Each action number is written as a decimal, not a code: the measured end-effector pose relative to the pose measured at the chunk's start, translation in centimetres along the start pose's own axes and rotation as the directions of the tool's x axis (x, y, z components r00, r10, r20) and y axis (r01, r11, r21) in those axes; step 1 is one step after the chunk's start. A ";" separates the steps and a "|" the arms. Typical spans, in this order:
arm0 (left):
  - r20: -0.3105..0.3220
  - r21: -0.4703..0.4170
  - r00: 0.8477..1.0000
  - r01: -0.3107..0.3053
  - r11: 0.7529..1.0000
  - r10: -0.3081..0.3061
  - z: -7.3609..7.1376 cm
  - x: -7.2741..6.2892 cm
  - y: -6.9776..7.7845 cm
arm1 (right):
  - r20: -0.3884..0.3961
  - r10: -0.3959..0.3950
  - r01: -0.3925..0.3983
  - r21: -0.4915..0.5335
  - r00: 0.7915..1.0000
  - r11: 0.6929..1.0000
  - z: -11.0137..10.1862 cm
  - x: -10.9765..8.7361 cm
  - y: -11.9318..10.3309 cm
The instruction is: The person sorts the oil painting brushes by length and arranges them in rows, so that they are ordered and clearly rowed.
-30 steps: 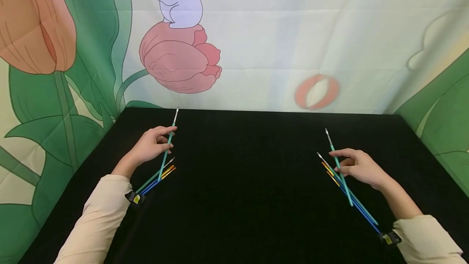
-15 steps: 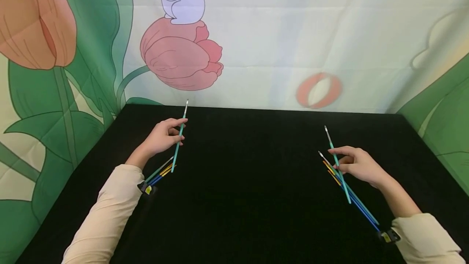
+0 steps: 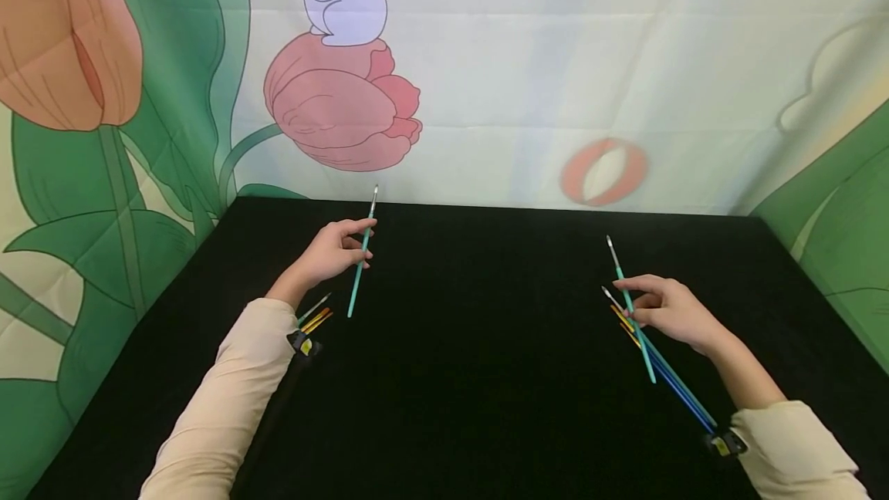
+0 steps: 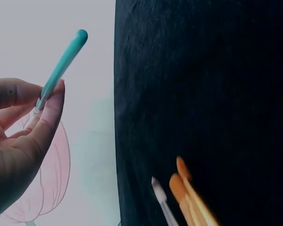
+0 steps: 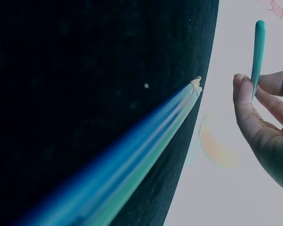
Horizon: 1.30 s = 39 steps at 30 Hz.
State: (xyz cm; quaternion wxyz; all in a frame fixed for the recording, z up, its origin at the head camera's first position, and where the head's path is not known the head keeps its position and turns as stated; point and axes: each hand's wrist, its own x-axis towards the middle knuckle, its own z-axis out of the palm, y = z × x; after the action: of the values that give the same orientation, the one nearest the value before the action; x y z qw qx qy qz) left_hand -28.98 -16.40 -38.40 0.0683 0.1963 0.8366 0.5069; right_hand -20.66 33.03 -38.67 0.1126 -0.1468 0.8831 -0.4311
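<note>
My left hand [image 3: 339, 249] pinches a teal-handled paintbrush [image 3: 358, 278] between thumb and fingers, its bristle end pointing away toward the backdrop. In the left wrist view the handle end of that paintbrush [image 4: 63, 63] points up past the fingertips. On the right, my other hand [image 3: 670, 307] pinches a similar teal paintbrush [image 3: 639, 334], tilted with its bristles up and to the left. Beneath it lies a bunch of paintbrushes [image 3: 677, 388] with blue and green handles. A second bunch of paintbrushes [image 3: 317, 319] lies near the left wrist, its handles hidden by the sleeve.
A black cloth [image 3: 472, 361] covers the table. Behind its far edge hangs a printed backdrop [image 3: 486, 83] with tulips and a white animal. A small camera [image 3: 304, 343] sits on the left wrist, another camera [image 3: 725, 444] on the right.
My left hand has moved right and slightly away with its paintbrush, off from over the left bunch. The right hand has shifted slightly left, still holding its paintbrush.
</note>
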 end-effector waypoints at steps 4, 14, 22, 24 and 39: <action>0.016 -0.036 1.000 0.016 0.999 -0.015 0.6 0.9 0.0 | -0.005 -0.003 0.003 -0.009 1.000 1.000 0.1 0.2 -0.1; 0.061 -0.048 0.995 0.081 0.996 -0.078 1.5 2.8 0.5 | -0.009 -0.013 0.013 -0.026 1.000 1.000 0.2 0.2 -0.6; 0.088 -0.075 0.989 0.126 0.989 -0.119 2.6 3.8 0.2 | -0.008 -0.017 0.017 -0.015 1.000 1.000 0.1 0.2 -0.6; 0.100 -0.081 0.988 0.128 0.989 -0.119 3.0 3.9 0.0 | -0.009 -0.020 0.020 -0.014 1.000 1.000 0.1 0.1 -0.7; 0.121 -0.091 0.974 0.201 0.975 -0.190 4.5 5.8 1.1 | 0.001 -0.002 0.002 -0.025 1.000 1.000 0.3 0.3 -0.6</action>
State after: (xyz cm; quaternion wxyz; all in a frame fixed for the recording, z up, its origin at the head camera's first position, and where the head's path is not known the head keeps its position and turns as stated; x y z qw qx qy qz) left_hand -32.60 -9.95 -39.11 0.1744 0.1369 0.8195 0.5284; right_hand -20.75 32.35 -38.34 0.1106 -0.1491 0.8883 -0.4201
